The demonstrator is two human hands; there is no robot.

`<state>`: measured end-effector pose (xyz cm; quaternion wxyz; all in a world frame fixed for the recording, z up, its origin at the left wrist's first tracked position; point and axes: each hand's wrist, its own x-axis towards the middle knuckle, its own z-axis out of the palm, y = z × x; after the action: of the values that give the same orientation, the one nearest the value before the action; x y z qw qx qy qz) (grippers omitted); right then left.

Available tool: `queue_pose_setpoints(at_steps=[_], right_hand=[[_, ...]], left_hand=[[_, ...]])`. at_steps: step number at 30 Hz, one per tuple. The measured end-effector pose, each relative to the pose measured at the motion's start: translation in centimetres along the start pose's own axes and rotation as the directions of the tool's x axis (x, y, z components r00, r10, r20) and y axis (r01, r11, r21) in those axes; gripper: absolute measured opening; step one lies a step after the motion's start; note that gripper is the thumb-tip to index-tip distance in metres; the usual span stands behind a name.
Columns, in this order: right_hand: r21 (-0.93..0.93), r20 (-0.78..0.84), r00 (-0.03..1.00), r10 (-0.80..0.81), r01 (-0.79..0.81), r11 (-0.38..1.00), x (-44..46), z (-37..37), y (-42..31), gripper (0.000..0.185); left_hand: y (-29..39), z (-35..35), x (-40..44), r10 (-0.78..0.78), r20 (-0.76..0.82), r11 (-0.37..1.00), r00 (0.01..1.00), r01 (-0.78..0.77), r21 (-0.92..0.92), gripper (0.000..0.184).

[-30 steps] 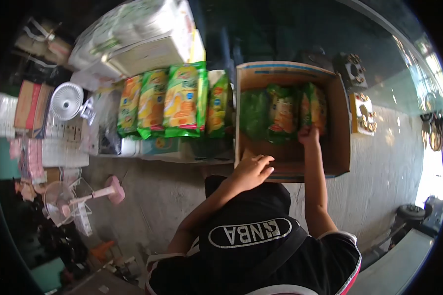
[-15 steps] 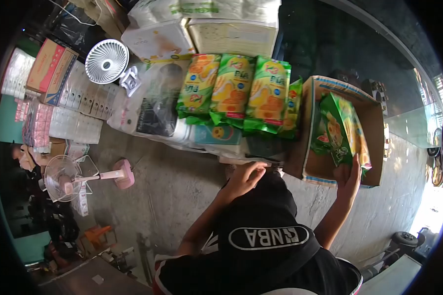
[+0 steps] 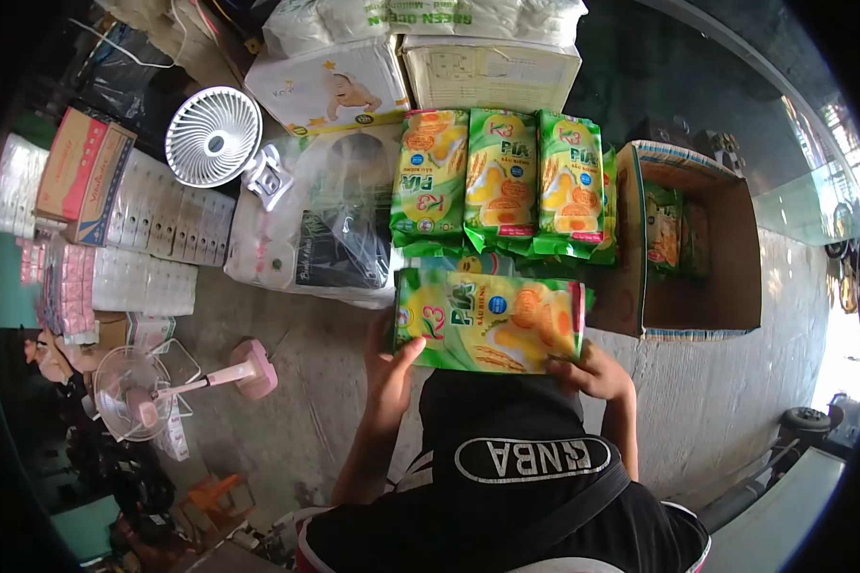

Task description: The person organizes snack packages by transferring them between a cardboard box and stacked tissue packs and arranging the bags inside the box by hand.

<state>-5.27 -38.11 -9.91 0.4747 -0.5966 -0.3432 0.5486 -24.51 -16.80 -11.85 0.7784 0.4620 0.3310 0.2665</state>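
Over there the cardboard box [image 3: 733, 229] stands open beside the row of packets [image 3: 504, 181], handy, I'd guess; the held packet [image 3: 492, 320] is crosswise before the chest, left hand [image 3: 387, 371] and right hand [image 3: 600, 371] fingers clamped on opposite ends, probably for steadiness

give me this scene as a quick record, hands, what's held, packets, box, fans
left hand: gripping one end of a packet
right hand: gripping the packet's other end, near its lower corner
held packet: green and yellow, printed face up
row of packets: beyond the held one, three large faces showing, another partly hidden at right
cardboard box: open, right of the row, more packets inside
fans: white fan, pink fan, both at left
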Motion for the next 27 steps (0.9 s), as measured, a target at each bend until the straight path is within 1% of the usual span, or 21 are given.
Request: queue_pose_setpoints(at_steps=[1,2,3,4,5,7,8,9,10,11,12,13,15,17,18,21,22,23,24,26,27], right_hand=[[-0.209,0.019,0.997,0.071,-0.065,0.976,0.3,-0.1,0.7,0.027],[-0.205,0.008,0.997,0.077,-0.074,0.976,0.6,0.0,1.7,0.027],[-0.162,0.015,0.997,0.076,-0.073,0.984,1.0,-0.1,2.7,0.028],[-0.118,0.023,0.997,0.077,-0.073,0.99,1.4,-0.3,3.8,0.03],[-0.034,-0.004,0.985,0.174,-0.174,0.984,1.9,-0.6,5.4,0.033],[0.127,-0.093,0.965,0.244,-0.232,0.964,4.1,-1.4,7.6,0.036],[0.145,-0.072,0.976,0.205,-0.194,0.97,5.9,-2.5,9.4,0.038],[0.149,-0.273,0.924,0.269,-0.235,0.96,8.3,-2.3,12.3,0.04],[0.175,-0.297,0.902,0.312,-0.27,0.947,10.2,-1.9,12.0,0.042],[-0.065,-0.228,0.862,0.452,-0.477,0.877,12.3,-2.7,14.4,0.041],[-0.074,-0.23,0.863,0.45,-0.477,0.876,12.3,-2.8,13.9,0.041],[0.033,-0.195,0.873,0.448,-0.451,0.892,12.3,-2.5,13.1,0.042],[0.173,-0.124,0.869,0.48,-0.457,0.873,12.0,-2.0,13.0,0.045],[0.239,-0.186,0.864,0.468,-0.422,0.874,11.4,-1.2,13.7,0.051],[0.307,-0.247,0.853,0.459,-0.381,0.872,11.1,-0.5,13.5,0.06],[0.478,-0.25,0.874,0.415,-0.262,0.839,11.2,1.4,13.6,0.062],[0.553,-0.274,0.885,0.376,-0.175,0.815,11.5,1.8,13.8,0.062],[0.588,-0.26,0.858,0.444,-0.224,0.777,11.6,1.9,14.0,0.059],[0.589,-0.268,0.86,0.434,-0.21,0.78,11.6,2.0,14.7,0.059],[0.754,-0.161,0.918,0.364,-0.124,0.645,11.5,2.1,16.8,0.056],[0.774,-0.121,0.926,0.358,-0.138,0.618,10.9,2.3,15.9,0.055]], left_hand=[[-1.3,-0.8,-0.4,-0.016,0.007,1.0,1.0,0.016,0.0,0.05],[-2.5,-1.3,-0.7,-0.098,-0.037,0.992,0.995,0.1,0.072,0.044],[-3.6,-1.5,-0.6,-0.169,-0.084,0.974,0.982,0.18,0.14,0.039],[-4.5,-1.5,-0.2,-0.175,-0.075,0.973,0.982,0.184,0.138,0.039],[-5.3,-1.4,0.2,-0.149,-0.084,0.977,0.985,0.159,0.141,0.035],[-7.2,-1.6,1.6,-0.136,-0.138,0.969,0.981,0.161,0.19,0.032],[-8.5,-1.7,2.7,-0.141,-0.133,0.968,0.981,0.165,0.191,0.032],[-10.1,-1.4,4.1,-0.158,-0.327,0.984,0.932,0.175,0.024,0.033],[-11.5,-0.9,5.5,-0.201,-0.501,0.978,0.842,0.146,-0.147,0.033],[-12.4,-0.6,6.6,-0.205,-0.498,0.977,0.843,0.144,-0.159,0.033],[-12.9,-0.6,7.9,-0.212,-0.513,0.956,0.832,0.067,-0.286,0.034],[-13.1,-1.0,9.1,-0.216,-0.526,0.918,0.822,-0.012,-0.396,0.035],[-13.8,-1.7,9.9,-0.176,-0.513,0.911,0.84,-0.058,-0.408,0.036],[-14.1,-1.8,11.1,-0.154,-0.499,0.873,0.853,-0.12,-0.473,0.033],[-14.8,-2.8,12.1,-0.223,-0.441,0.852,0.869,-0.046,-0.522,0.028],[-13.1,-3.3,13.5,-0.334,-0.28,0.813,0.9,0.125,-0.568,0.02],[-12.5,-3.1,13.3,-0.326,-0.28,0.817,0.903,0.121,-0.563,0.02],[-12.0,-2.7,12.9,-0.326,-0.277,0.814,0.904,0.12,-0.568,0.02],[-11.8,-2.4,12.7,-0.326,-0.269,0.81,0.906,0.12,-0.574,0.02],[-12.2,-2.5,11.9,-0.241,-0.207,0.84,0.948,0.097,-0.534,0.035],[-11.6,-2.0,11.1,-0.248,-0.225,0.795,0.942,0.066,-0.602,0.041]])
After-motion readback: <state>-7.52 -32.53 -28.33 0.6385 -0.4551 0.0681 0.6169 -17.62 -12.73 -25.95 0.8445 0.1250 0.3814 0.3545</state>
